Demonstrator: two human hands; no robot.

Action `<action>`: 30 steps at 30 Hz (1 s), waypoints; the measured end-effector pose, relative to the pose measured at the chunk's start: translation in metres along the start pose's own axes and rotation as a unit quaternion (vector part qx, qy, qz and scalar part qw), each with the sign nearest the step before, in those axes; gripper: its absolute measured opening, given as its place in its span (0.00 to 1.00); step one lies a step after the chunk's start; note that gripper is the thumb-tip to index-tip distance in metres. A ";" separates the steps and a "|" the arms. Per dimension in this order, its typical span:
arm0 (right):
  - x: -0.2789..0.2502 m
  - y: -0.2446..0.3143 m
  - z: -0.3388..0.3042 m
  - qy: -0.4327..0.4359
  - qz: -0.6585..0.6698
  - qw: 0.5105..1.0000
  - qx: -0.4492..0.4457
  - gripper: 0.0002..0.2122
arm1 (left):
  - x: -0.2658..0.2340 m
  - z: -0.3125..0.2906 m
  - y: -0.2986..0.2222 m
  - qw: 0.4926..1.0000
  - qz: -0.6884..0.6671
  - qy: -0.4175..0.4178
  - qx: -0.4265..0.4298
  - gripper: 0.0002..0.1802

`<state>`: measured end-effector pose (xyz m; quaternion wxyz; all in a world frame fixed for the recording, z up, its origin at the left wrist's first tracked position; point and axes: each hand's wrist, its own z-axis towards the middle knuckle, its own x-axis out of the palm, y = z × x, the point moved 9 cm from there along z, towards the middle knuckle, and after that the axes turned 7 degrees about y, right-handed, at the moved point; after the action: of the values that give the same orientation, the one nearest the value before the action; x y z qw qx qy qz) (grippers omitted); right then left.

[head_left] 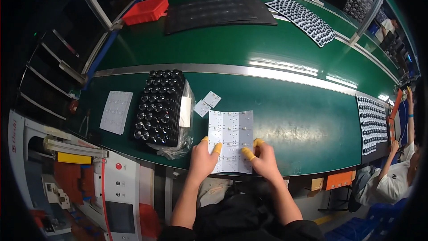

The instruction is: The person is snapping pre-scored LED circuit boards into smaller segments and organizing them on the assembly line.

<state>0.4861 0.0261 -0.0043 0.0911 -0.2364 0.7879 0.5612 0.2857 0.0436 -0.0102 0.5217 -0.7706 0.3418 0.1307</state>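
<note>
Between my two hands is a white circuit board panel (230, 136), scored into a grid of small squares and bent along its lengthwise lines. My left hand (206, 155) grips its left edge, thumb on top. On the opposite edge my right hand (260, 155) pinches it the same way. Yellow finger covers sit on fingertips of both hands. Just beyond the panel lie a few loose small white board squares (213, 99). Left of them stands a stack of black trays with round shiny domes (158, 107), partly in clear plastic wrap (180, 145).
White board panels (117, 112) lie at the left on the green table (294, 125). Dome-studded panels rest at the right (372, 122) and far right (303, 18). Black sheets (218, 13) and a red bin (146, 10) are at the back. A co-worker (392, 176) sits at the right.
</note>
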 end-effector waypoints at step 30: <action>-0.006 0.010 0.005 -0.136 -0.153 0.978 -0.034 0.12 | 0.005 -0.020 0.023 0.924 -0.347 -0.021 0.157 0.21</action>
<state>0.4854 0.0350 0.0049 0.2746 -0.2785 0.7029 0.5941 0.2712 0.0185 -0.0208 0.6555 -0.7466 0.0578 -0.0977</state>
